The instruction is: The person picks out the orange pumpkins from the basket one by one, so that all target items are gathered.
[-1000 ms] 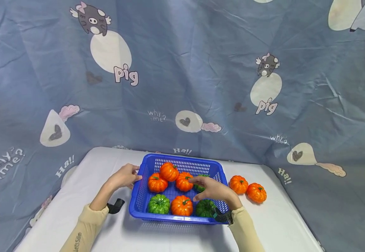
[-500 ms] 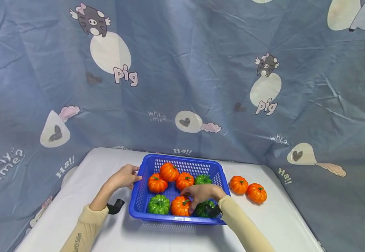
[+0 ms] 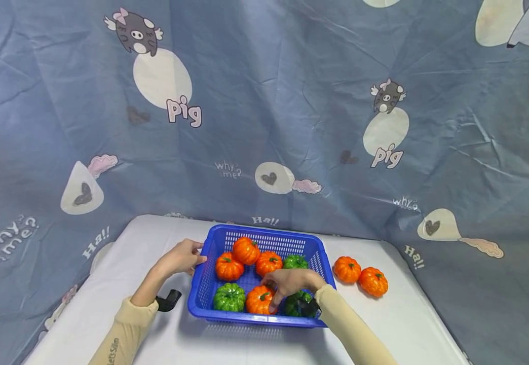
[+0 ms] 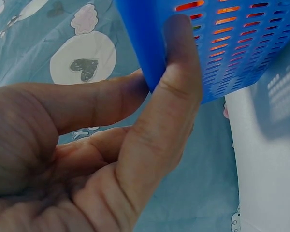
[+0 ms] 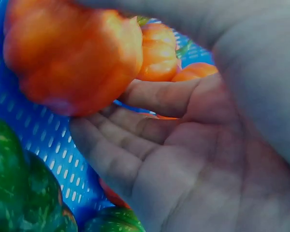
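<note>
We see a blue perforated plastic basket, its front right corner hidden by a sleeve. The left hand pinches its left rim, thumb and finger nearly together. The right hand, half open, curls round a glossy, ribbed orange pumpkin at the basket's front middle, blurred and cut off in the right wrist view. We only partly see a dark green pumpkin beside it

Head view was evenly bright, small glints dotted the glossy pumpkins, soft shadow lay below the basket, right wrist view was hazy and blurred
</note>
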A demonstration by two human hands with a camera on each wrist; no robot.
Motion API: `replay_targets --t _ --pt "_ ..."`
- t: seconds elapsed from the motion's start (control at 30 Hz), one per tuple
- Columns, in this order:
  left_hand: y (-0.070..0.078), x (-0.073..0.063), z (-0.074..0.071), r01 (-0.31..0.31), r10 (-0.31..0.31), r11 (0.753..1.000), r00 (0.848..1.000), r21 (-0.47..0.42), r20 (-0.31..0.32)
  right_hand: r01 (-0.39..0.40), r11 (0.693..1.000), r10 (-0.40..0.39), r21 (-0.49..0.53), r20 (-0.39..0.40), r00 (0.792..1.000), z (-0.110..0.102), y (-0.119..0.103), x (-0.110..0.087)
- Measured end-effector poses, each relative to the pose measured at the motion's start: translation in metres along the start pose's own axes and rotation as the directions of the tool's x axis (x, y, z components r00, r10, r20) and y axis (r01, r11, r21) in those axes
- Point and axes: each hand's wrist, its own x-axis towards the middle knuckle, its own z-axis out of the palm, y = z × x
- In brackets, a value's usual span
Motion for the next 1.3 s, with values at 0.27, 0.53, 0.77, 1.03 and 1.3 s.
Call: replay_targets --t 0.27,0.53,0.77,1.03,1.3 --pt "-0.001 0.001 0.002 0.002 -0.002 1.000 1.000 0.010 0.000 0.005 0.993 0.008 0.122 -0.110 0.994 -0.008 0.002 -0.019" --pt "-0.001 0.003 0.001 0.021 -0.021 1.000 1.000 0.008 -0.006 0.113 0.938 -0.016 0.329 -0.283 0.959 -0.017 0.000 -0.050" --pt "0.000 0.001 0.001 0.009 -0.009 1.000 1.000 0.018 -0.009 0.215 0.893 -0.046 0.396 -0.395 0.918 -0.008 0.015 -0.064" --pt "0.000 0.001 0.002 0.017 -0.017 1.000 1.000 -0.002 0.001 0.219 0.890 -0.009 0.401 -0.465 0.885 -0.008 0.031 -0.079" --pt "-0.001 0.005 0.001 0.007 -0.007 1.000 1.000 -0.005 0.012 0.182 0.861 0.158 0.474 -0.591 0.791 -0.021 0.061 -0.124"
